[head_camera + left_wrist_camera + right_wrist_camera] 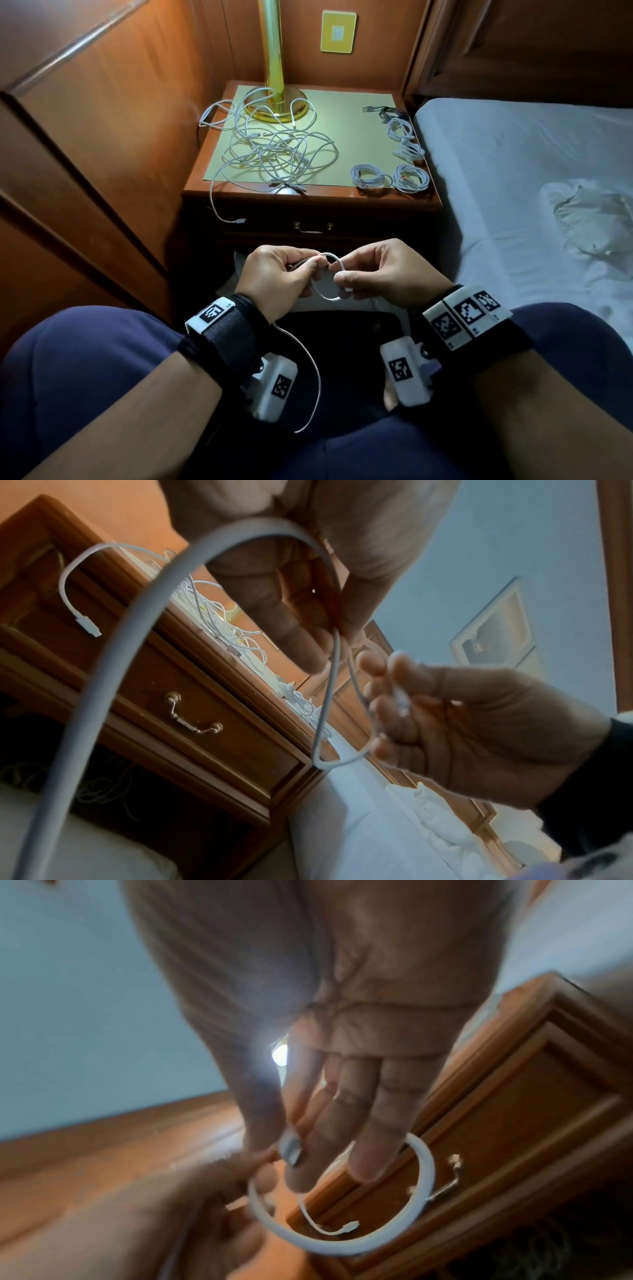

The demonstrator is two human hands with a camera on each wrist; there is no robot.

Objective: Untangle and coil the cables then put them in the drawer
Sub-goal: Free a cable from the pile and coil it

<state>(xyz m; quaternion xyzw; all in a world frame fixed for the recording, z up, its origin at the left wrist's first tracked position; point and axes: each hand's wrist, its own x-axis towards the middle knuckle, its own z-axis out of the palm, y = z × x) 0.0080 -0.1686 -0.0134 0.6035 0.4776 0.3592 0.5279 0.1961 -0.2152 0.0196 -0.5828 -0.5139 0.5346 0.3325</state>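
A white cable (329, 278) is held between both hands over the person's lap, in front of the nightstand, with one small loop formed. The left hand (277, 277) pinches the loop at its top with thumb and curled fingers; the right hand (383, 270) pinches the lower right of the loop between thumb and forefinger, the plug end apparently at its fingertips. The rest of the cable trails under the left wrist and hangs free between the knees.

That loose tail is the first risk: it could snag on the wrist camera or twist as further turns are wound, so the coil springs open. With only one turn made, a slack pinch by either hand would likely let the loop unwind.

On the nightstand (342, 197), the tangled pile (274, 150) sits at the left and middle, one strand (219, 209) hanging over the front edge across the shut drawer (311, 228). Opening the drawer could catch that strand and drag the pile off. Finished coils (390, 176) sit close to the front right corner, where a knock could tip them off.
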